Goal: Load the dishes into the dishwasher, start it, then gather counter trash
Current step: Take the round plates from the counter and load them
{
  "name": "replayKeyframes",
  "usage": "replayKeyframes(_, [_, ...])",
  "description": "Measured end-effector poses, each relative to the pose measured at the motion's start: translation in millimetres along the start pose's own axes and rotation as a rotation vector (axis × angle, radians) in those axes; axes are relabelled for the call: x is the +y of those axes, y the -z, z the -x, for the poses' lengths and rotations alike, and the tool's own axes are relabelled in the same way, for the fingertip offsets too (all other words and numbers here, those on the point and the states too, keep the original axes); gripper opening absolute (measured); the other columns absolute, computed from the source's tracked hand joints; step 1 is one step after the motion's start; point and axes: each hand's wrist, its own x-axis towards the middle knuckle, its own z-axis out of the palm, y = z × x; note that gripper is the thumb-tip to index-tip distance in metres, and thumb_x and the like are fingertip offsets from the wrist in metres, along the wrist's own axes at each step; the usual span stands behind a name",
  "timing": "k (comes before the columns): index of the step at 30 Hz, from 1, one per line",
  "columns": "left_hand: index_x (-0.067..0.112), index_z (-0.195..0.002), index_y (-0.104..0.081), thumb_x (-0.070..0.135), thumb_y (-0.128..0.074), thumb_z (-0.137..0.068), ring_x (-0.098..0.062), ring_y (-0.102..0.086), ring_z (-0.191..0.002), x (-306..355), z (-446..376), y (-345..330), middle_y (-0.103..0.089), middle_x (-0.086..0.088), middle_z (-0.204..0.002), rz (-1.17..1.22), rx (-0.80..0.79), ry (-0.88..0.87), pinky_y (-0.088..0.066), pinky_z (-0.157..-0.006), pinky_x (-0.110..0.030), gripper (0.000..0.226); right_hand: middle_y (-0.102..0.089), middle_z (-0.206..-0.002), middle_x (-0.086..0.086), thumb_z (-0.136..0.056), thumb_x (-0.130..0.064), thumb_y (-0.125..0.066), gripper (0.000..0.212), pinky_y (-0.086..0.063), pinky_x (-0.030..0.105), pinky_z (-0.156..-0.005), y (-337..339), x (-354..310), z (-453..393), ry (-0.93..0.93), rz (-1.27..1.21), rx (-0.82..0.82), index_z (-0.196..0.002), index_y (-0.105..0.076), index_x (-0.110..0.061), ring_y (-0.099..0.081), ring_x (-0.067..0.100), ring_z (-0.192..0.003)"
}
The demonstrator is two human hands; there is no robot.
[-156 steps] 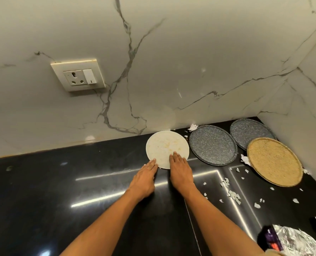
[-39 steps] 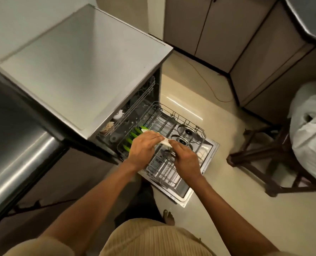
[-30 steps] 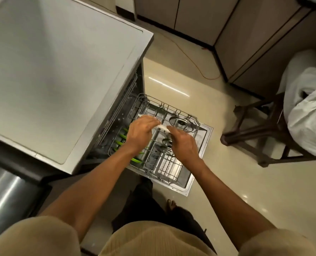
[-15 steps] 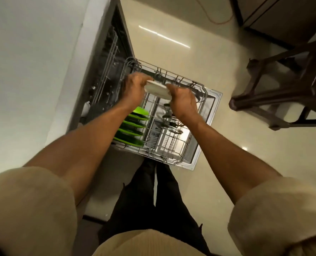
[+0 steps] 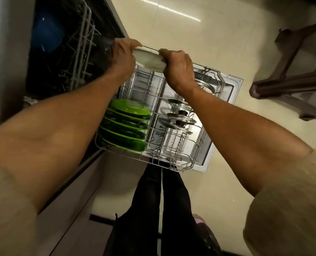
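I hold a small white plate (image 5: 149,59) on edge between both hands, above the far end of the pulled-out lower dishwasher rack (image 5: 173,163). My left hand (image 5: 123,56) grips its left rim and my right hand (image 5: 178,68) grips its right rim. Several green plates (image 5: 128,124) stand in the rack's left side. Glass lids with black knobs (image 5: 180,119) stand in its right side. The open dishwasher door (image 5: 225,93) lies under the rack.
The dishwasher's dark interior with the grey upper rack (image 5: 79,48) is at upper left, something blue (image 5: 46,32) inside it. A dark wooden stool (image 5: 290,78) stands on the floor at right. My legs in black trousers (image 5: 161,204) are below the rack.
Earlier both hands touched the white plate on the counter. Over the last second I have leaned in over the rack, and the plate held in both hands has moved toward the rack's far end.
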Motion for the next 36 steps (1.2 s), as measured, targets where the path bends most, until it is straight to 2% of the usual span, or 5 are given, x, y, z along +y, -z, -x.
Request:
replayKeyframes(4, [0.011,-0.133,-0.064,-0.007,-0.044,-0.091,-0.014,-0.059,-0.116,-7.2,-20.7,-12.6,-0.063,-0.011,-0.134,0.039,0.017,0.058,-0.035,-0.076,0.007,0.049,-0.054,-0.073,0.007,-0.075,0.008,-0.044,0.033,-0.03,0.036,-0.06,-14.5,0.6,-18.1,-0.055,-0.051,0.013,-0.086,-0.051,-0.022,-0.046,0.03,-0.068])
replayKeyframes(7, [0.004,-0.147,-0.047,-0.01,-0.053,-0.087,-0.019,-0.042,-0.141,-10.2,-23.6,-24.2,-0.046,-0.013,-0.152,0.007,-0.002,-0.005,-0.026,-0.114,-0.009,0.062,-0.055,-0.073,0.007,-0.079,0.009,-0.043,0.033,-0.036,0.038,-0.06,-29.6,2.0,-27.6,-0.073,-0.083,0.042,-0.087,-0.052,-0.022,-0.048,0.03,-0.068])
replayKeyframes(12, [0.006,-0.158,-0.022,-0.01,-0.061,-0.081,-0.025,-0.014,-0.154,-27.5,-21.9,-43.2,-0.019,-0.012,-0.166,-0.068,-0.082,0.001,-0.014,-0.125,-0.026,0.088,-0.067,-0.086,0.011,-0.081,0.012,-0.04,0.039,-0.032,0.037,-0.06,-55.2,1.5,-40.5,-0.078,-0.074,0.052,-0.1,-0.06,-0.015,-0.057,0.034,-0.074])
replayKeyframes(33, [0.012,-0.16,0.008,-0.007,-0.063,-0.075,-0.023,0.012,-0.154,-59.2,-22.7,-78.4,0.018,-0.005,-0.167,-0.16,-0.273,0.063,-0.007,-0.126,-0.032,0.113,-0.069,-0.105,0.016,-0.095,-0.01,-0.05,0.028,-0.05,0.048,-0.082,-92.4,6.6,-88.2,-0.28,-0.306,-0.066,-0.113,-0.069,0.001,-0.061,0.032,-0.106])
replayKeyframes(36, [0.007,-0.159,0.007,-0.002,-0.066,-0.076,-0.026,0.013,-0.154,-63.0,-24.5,-81.2,0.017,-0.011,-0.166,-0.19,-0.244,0.016,-0.003,-0.126,-0.033,0.111,-0.063,-0.077,0.001,-0.098,-0.01,-0.048,0.024,-0.043,0.039,-0.062,-93.1,7.2,-89.8,-0.341,-0.293,-0.04,-0.079,-0.062,-0.01,-0.06,0.008,-0.076])
